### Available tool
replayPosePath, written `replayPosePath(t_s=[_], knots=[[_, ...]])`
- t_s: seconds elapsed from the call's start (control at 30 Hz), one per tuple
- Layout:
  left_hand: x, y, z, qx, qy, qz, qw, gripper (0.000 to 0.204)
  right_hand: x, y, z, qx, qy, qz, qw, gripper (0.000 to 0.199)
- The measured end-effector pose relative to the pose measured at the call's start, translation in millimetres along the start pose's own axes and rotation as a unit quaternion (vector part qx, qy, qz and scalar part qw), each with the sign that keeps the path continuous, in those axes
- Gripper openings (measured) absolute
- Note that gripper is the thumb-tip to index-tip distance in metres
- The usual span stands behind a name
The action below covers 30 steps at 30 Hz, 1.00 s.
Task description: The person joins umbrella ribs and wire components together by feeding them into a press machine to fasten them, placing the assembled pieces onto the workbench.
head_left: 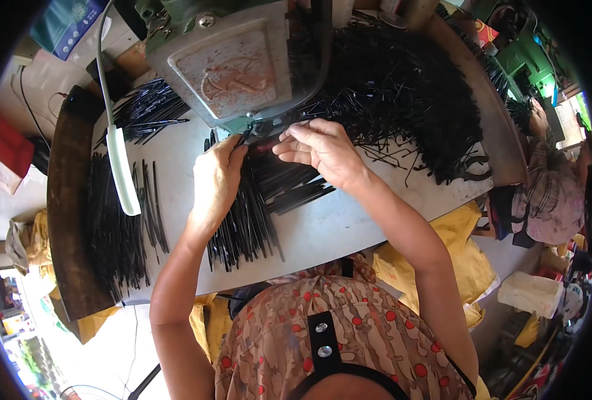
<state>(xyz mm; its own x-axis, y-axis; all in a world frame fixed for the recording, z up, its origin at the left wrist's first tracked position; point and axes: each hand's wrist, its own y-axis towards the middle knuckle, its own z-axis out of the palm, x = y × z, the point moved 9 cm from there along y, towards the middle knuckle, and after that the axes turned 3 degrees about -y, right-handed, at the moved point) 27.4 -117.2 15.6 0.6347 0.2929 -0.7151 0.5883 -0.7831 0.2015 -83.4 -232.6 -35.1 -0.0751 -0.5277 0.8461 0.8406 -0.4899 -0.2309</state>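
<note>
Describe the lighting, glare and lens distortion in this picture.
Head view: wooden board at left looks bowed by the wide lens, corners black; floor at lower left washed out; left hand brightly lit; black sticks at upper right merge into a dark mass.

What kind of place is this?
Probably a small workshop or factory. There's a big grey-and-green metal machine, piles of thin black rod-like pieces on a pale flat-topped table, and another person near a bright green machine on the right.
</note>
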Motion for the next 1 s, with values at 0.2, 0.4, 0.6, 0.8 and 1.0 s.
replayPosePath(t_s=[0.2, 0.4, 0.6, 0.8, 1.0], knots=[[-4, 2, 2, 0.017, -0.026, -0.043, 0.999, 0.024, 7, 7, -3, -0.029, 0.081, -0.047, 0.995, 0.012], [-3, 1, 1, 0.005, -0.050, -0.051, 0.997, 0.025, 1, 20, -6, -0.064, 0.149, -0.053, 0.985, 0.010], [-1, 2, 0, -0.004, -0.065, -0.042, 0.997, 0.025, 4, 21, 2, -0.070, 0.155, -0.052, 0.984, 0.011], [-4, 2, -1, -0.011, -0.065, -0.032, 0.997, 0.024, 5, 22, 3, -0.063, 0.163, -0.062, 0.983, 0.014], [0, 2, 2, -0.017, -0.068, -0.038, 0.997, 0.024, 6, 23, 4, -0.054, 0.152, -0.072, 0.984, 0.013]])
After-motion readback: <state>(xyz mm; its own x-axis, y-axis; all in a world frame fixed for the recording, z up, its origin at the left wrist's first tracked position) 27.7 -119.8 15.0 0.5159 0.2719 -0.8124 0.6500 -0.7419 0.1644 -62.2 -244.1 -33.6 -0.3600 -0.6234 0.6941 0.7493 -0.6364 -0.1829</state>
